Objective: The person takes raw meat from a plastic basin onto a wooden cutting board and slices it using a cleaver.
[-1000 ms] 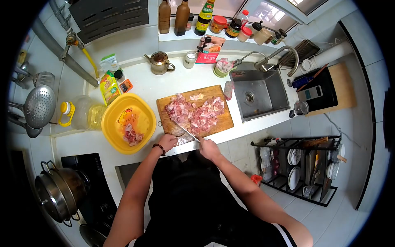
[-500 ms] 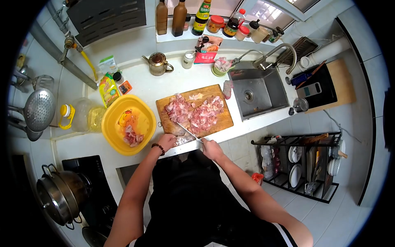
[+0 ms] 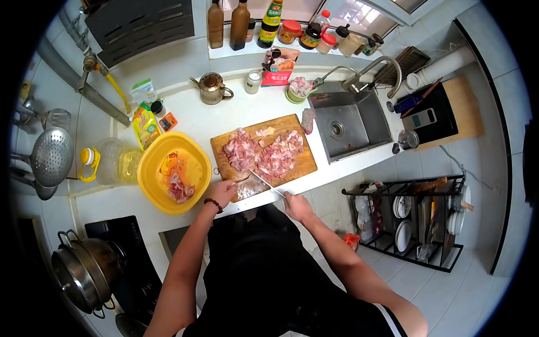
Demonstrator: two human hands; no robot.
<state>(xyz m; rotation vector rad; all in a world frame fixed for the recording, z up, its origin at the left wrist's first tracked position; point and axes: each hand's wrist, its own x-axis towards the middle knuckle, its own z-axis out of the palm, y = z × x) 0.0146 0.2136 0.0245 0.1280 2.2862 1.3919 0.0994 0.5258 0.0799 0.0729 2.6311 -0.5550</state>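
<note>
My right hand (image 3: 297,206) is closed round the handle of a kitchen knife (image 3: 268,184), its blade pointing up and left over the near part of the wooden cutting board (image 3: 306,163). Pinched together at the board's near left corner are the fingers of my left hand (image 3: 225,192), with a beaded bracelet at the wrist; what they hold is hidden. Cut raw meat (image 3: 278,160) lies in two heaps across the board, with small pale scraps behind. Left of the board, a yellow basin (image 3: 202,151) contains some more raw meat (image 3: 181,188).
A metal teapot (image 3: 212,89), a white jar (image 3: 253,82) and a pink packet (image 3: 279,67) stand behind the board. The sink (image 3: 359,121) is at right. Oil jug (image 3: 120,163), hob (image 3: 132,247) with pot, and dish rack (image 3: 404,224) surround the counter.
The knife has moved slightly right and down, away from the meat heap. My left hand has shifted a little, showing more of the board's wet near edge.
</note>
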